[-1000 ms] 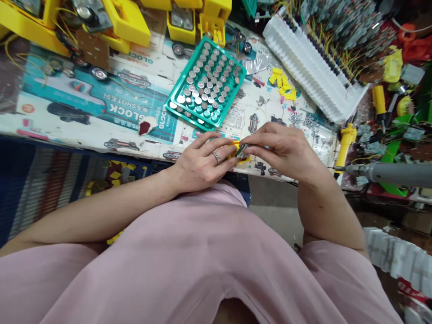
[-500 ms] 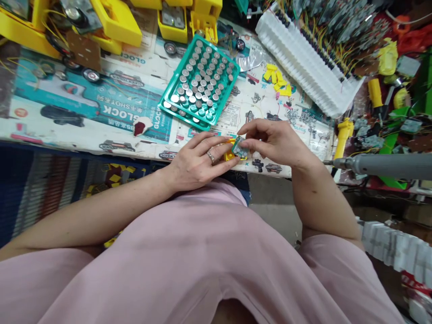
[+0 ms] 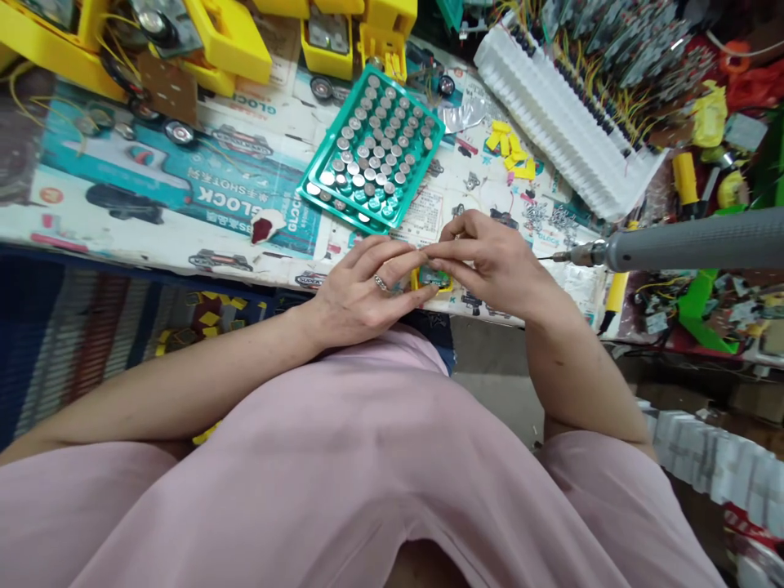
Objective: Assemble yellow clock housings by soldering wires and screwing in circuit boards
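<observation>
My left hand [image 3: 367,286], with a ring on one finger, steadies a small yellow plastic case [image 3: 450,286] at the table's front edge. Inside the case lies a small green circuit board [image 3: 434,276], partly covered by my fingers. The thumb and fingertips of my right hand [image 3: 483,260] are pinched together over the case's upper edge, meeting my left fingertips. Whatever they hold is too small or hidden to make out. Just beyond my hands, a green tray [image 3: 309,194] bears rows of silver button-cell stacks [image 3: 378,152].
A grey electric screwdriver [image 3: 692,238] hangs at the right, its tip close to my right wrist. A white foam rack [image 3: 551,122] with wired parts stands behind. Small yellow pieces [image 3: 513,149] lie near it. Larger yellow housings [image 3: 233,41] occupy the back left.
The circuit board, earlier tilted up in my right fingers, now lies down in the yellow case. My right fingers have moved left to my left fingertips. The view has shifted slightly.
</observation>
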`<state>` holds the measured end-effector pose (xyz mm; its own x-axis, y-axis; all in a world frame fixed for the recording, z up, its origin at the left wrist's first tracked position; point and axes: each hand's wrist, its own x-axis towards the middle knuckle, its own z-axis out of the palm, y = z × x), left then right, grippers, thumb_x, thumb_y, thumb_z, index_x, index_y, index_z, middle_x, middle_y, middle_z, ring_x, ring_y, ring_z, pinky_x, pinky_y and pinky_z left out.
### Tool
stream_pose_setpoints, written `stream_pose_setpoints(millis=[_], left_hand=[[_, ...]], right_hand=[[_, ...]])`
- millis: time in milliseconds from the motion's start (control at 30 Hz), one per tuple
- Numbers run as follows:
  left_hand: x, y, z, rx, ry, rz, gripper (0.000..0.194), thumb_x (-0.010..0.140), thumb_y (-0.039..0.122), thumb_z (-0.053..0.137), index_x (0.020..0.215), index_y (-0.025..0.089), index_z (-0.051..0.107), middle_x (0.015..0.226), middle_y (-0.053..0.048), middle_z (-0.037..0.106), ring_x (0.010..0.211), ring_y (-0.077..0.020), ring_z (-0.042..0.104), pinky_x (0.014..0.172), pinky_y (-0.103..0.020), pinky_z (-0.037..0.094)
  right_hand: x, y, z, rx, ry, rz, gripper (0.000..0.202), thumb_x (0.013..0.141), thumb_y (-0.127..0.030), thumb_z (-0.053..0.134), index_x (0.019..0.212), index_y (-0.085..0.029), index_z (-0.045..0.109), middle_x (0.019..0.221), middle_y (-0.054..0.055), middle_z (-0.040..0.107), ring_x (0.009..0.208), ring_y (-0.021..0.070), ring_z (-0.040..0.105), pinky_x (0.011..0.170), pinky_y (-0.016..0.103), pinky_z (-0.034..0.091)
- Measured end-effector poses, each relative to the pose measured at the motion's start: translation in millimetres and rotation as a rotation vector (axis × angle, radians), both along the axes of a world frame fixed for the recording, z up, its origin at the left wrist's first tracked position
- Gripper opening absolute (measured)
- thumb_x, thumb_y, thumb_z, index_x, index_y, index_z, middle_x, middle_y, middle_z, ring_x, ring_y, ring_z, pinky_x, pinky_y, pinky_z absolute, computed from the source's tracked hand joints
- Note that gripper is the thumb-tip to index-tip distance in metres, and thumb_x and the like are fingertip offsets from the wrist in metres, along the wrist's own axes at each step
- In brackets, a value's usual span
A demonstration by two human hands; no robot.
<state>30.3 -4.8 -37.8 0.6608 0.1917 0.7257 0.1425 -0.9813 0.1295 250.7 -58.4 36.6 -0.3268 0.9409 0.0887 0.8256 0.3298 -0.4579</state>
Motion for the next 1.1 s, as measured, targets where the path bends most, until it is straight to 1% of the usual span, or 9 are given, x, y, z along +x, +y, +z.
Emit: stream_pose_setpoints(millis=[133,233,333,433,533,633,833,933,1100], left_hand=[[0.7,1.4,3.3,0.037,-0.033,-0.005,0.026,0.091,0.024,0.068,0.117,0.025,0.061,0.116,-0.006,0.062,0.113,-0.0211,0.059,0.093,-0.039,0.061],[1.9,2.3,6.2,0.054,-0.064,-0.031,0.027,0.087,0.019,0.071,0.113,0.021,0.066,0.113,-0.009,0.063,0.109,-0.0230,0.059,0.091,-0.041,0.061],[2.3,1.9,7.5,0.049,-0.074,-0.043,0.026,0.085,0.017,0.072,0.110,0.019,0.069,0.109,-0.011,0.065,0.106,-0.0245,0.061,0.088,-0.042,0.062],[1.4,0.1,7.9,-0.017,-0.049,-0.030,0.023,0.087,0.019,0.070,0.110,0.021,0.068,0.115,-0.010,0.067,0.111,-0.0243,0.063,0.090,-0.041,0.062],[-0.1,-2.1,9.6,-0.087,0.007,-0.020,0.022,0.089,0.026,0.069,0.111,0.024,0.066,0.128,-0.011,0.065,0.119,-0.0261,0.063,0.091,-0.044,0.061],[-1.5,-4.1,11.1,-0.112,0.068,-0.020,0.023,0.092,0.030,0.066,0.114,0.024,0.065,0.132,-0.014,0.066,0.118,-0.0255,0.066,0.093,-0.045,0.060],[-7.6,-4.4,5.4,-0.160,0.067,-0.085,0.026,0.093,0.019,0.062,0.118,0.027,0.066,0.139,-0.011,0.065,0.127,-0.0242,0.063,0.100,-0.046,0.056],[-9.5,-2.7,2.7,-0.205,0.069,-0.119,0.028,0.093,0.020,0.063,0.119,0.029,0.066,0.138,-0.008,0.066,0.129,-0.0244,0.062,0.102,-0.047,0.055],[-6.8,-3.4,-0.6,-0.210,0.062,-0.072,0.022,0.094,0.022,0.062,0.114,0.025,0.069,0.139,-0.009,0.064,0.129,-0.0259,0.062,0.102,-0.045,0.055]], right_hand=[[-3.6,-15.0,1.3,0.151,-0.095,0.040,0.028,0.099,-0.029,0.053,0.121,-0.020,0.069,0.103,0.009,0.071,0.094,0.0181,0.065,0.081,0.032,0.053],[-2.6,-24.5,7.3,0.150,-0.124,0.085,0.030,0.098,-0.027,0.057,0.126,-0.018,0.063,0.113,0.011,0.073,0.107,0.0214,0.066,0.094,0.037,0.054],[-0.3,-28.9,13.1,0.140,-0.183,0.108,0.024,0.097,-0.027,0.058,0.120,-0.020,0.064,0.121,0.011,0.072,0.113,0.0228,0.066,0.097,0.039,0.055],[0.0,-27.7,17.3,0.173,-0.264,0.129,0.020,0.097,-0.027,0.058,0.113,-0.019,0.068,0.123,0.012,0.071,0.112,0.0238,0.066,0.095,0.039,0.055],[-2.4,-23.1,22.8,0.151,-0.352,0.186,0.020,0.098,-0.024,0.055,0.110,-0.016,0.069,0.115,0.011,0.074,0.104,0.0226,0.068,0.089,0.036,0.055],[-5.8,-17.4,31.3,0.109,-0.444,0.238,0.022,0.100,-0.024,0.052,0.109,-0.014,0.069,0.112,0.011,0.075,0.099,0.0219,0.068,0.082,0.034,0.055],[-10.3,-9.2,43.9,-0.043,-0.553,0.281,0.022,0.098,-0.018,0.053,0.113,-0.013,0.069,0.112,0.012,0.075,0.099,0.0228,0.067,0.071,0.031,0.050],[-9.8,-9.5,41.4,0.009,-0.553,0.292,0.023,0.099,-0.020,0.051,0.111,-0.014,0.069,0.110,0.010,0.075,0.096,0.0217,0.067,0.069,0.031,0.049],[-8.6,-16.3,33.4,0.190,-0.513,0.263,0.021,0.100,-0.024,0.053,0.107,-0.014,0.069,0.109,0.008,0.076,0.092,0.0190,0.066,0.072,0.030,0.049]])
